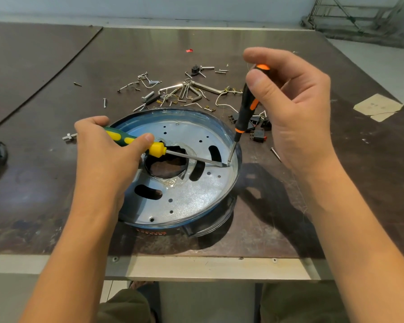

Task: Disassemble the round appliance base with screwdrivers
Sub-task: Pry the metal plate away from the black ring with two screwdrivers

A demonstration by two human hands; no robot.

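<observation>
Dark brown laminate table [44, 117], scuffed and stained, with a seam running diagonally at upper left and a pale edge strip [196, 268] along the near side. Round appliance base [196, 194]: lies at centre frame on the table, its silver perforated plate facing up inside a blue rim. Left hand [105, 148]: fingers wrapped round a yellow-and-green screwdriver [135, 142], shaft laid across the plate. Right hand [292, 103]: fingertips pinching the top of a black-and-orange screwdriver [245, 108], held nearly upright. Both tips meet by the plate's right rim. Loose screws, hex keys and wire clips [180, 89]: scattered at upper centre, behind the base. Black switches [258, 135]: just right of the base. Beige tape patch [378, 107]: right. Red scrap [189, 50]: upper centre. Metal frame [355, 15]: on pale floor, upper right.
</observation>
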